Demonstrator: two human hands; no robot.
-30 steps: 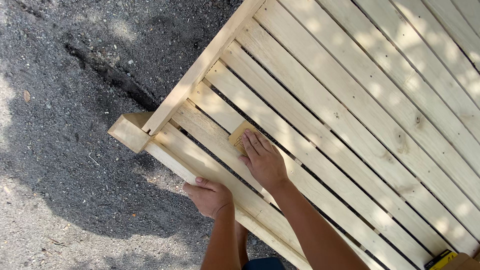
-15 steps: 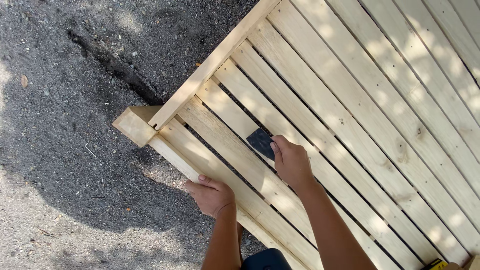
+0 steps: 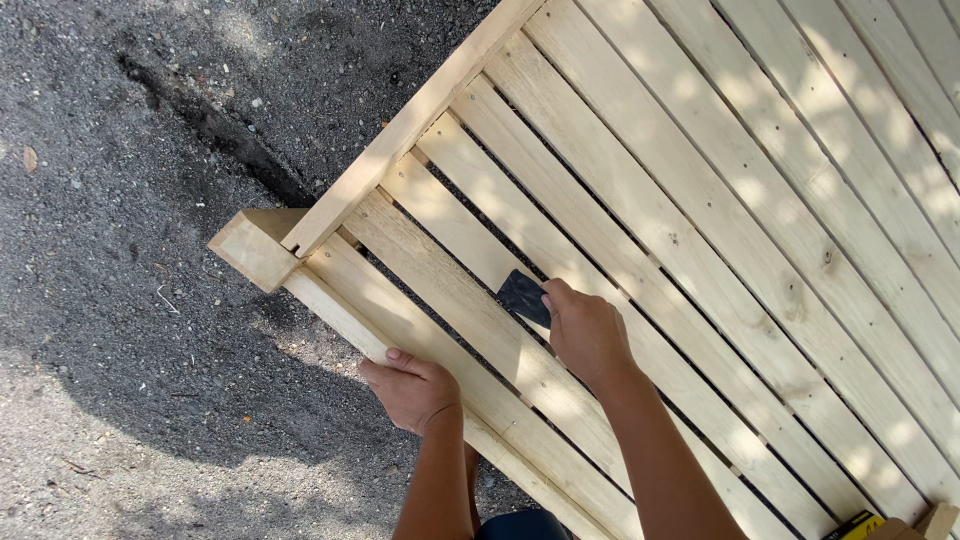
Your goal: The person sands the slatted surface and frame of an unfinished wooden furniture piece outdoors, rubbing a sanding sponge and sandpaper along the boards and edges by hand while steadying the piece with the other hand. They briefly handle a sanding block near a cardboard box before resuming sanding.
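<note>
Dark sandpaper piece [image 3: 522, 296] lies on pale slatted wooden panel [image 3: 720, 200].

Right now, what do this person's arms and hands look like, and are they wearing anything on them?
Both arms come up from the bottom edge of the picture, bare as far as they show: no sleeves. The left hand and the right hand have no gloves, and no watch, ring or band shows. The fingernails on the left hand are short and plain.

Dark asphalt ground [image 3: 130, 300], cracked, dappled sun/shade.
</note>
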